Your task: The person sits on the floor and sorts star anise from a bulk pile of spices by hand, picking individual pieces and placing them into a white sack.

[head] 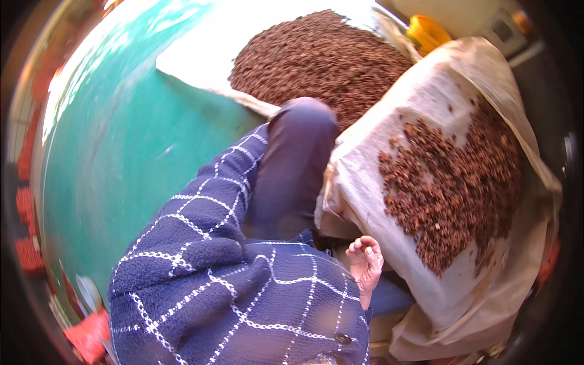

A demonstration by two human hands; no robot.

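My right hand (365, 269) is beside my body, palm turned up, with loosely curled fingers and nothing seen in it. It is close to the near edge of a pale woven sheet (365, 191), which carries a scattered layer of reddish-brown dried plant pieces (447, 196). Beyond my raised knee, a large heap of small brown pieces (319, 59), like seeds or pods, lies on a white sheet (196, 59). My left arm, in a dark blue checked sleeve, reaches towards the knee; its hand is out of view, apparently behind the knee.
A green floor or mat (137, 150) spreads to the left. Behind the pale sheet sits a yellow container (426, 34), with a greyish boxy object (504, 29) near it. Red objects line the left rim, and a red piece of plastic or cloth (91, 335) lies at lower left.
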